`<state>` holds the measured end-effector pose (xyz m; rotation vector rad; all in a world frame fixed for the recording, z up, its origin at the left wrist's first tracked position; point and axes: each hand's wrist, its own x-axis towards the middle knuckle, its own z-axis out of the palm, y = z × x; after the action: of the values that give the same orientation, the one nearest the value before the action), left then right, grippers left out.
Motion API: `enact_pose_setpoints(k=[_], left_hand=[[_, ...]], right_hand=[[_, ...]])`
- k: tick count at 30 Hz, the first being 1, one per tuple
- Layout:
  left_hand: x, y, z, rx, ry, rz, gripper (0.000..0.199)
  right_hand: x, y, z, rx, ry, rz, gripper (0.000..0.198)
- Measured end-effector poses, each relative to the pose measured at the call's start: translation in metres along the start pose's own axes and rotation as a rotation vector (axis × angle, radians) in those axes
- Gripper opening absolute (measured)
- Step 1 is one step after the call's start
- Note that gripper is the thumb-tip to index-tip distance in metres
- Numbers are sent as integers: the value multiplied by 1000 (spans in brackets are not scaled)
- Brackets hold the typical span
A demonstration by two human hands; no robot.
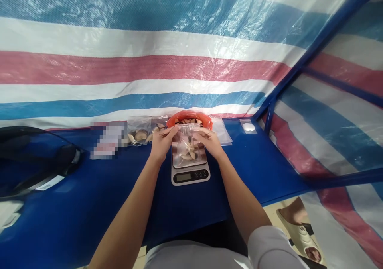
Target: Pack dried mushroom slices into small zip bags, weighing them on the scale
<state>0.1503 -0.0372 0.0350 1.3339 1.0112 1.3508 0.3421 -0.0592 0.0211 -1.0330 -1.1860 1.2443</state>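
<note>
While both hands are gripping near the centre of the frame, the left hand (161, 142) is pinching one upper corner of a bag (183, 143) between thumb and fingers, and the right hand (210, 140) is gripping its opposite upper corner. The thin, transparent plastic is crinkling and catching light, and it is holding curved, pale slices (189, 152) with darker edges. The bag is covering much of the square, glossy plate of a scale (191, 172); whether the plate is bearing its weight, I cannot tell. Below it, the scale is showing a rounded pale body with a dark, oval-ended panel.

Just behind the hands, a glossy orange sack (174, 120) is bunching into a crumpled ring around more slices. To its left, transparent packets (140, 135) are bulging with chunky pieces, while a flat plastic sleeve (224, 134) is lying to its right. Farther right, a smooth white disc (248, 127) is resting on the smooth blue table (251, 165). Across the upper frame, a striped, shiny woven tarp (143, 42) is rippling in soft folds.
</note>
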Motion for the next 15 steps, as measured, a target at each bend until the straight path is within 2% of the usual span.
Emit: enact_pose_setpoints(k=[4, 7, 11, 13, 15], left_hand=[[5, 3, -16, 6, 23, -8, 40], [12, 8, -36, 121, 31, 34, 42], [24, 20, -72, 420, 95, 114, 42], [31, 24, -90, 621, 169, 218, 41], [37, 25, -106, 799, 180, 349, 40]], right_hand=[[4, 2, 12, -63, -72, 10, 44], [15, 3, 24, -133, -59, -63, 34], [36, 2, 43, -157, -97, -96, 31], [47, 1, 54, -151, -108, -109, 32], [57, 0, 64, -161, -101, -154, 29]])
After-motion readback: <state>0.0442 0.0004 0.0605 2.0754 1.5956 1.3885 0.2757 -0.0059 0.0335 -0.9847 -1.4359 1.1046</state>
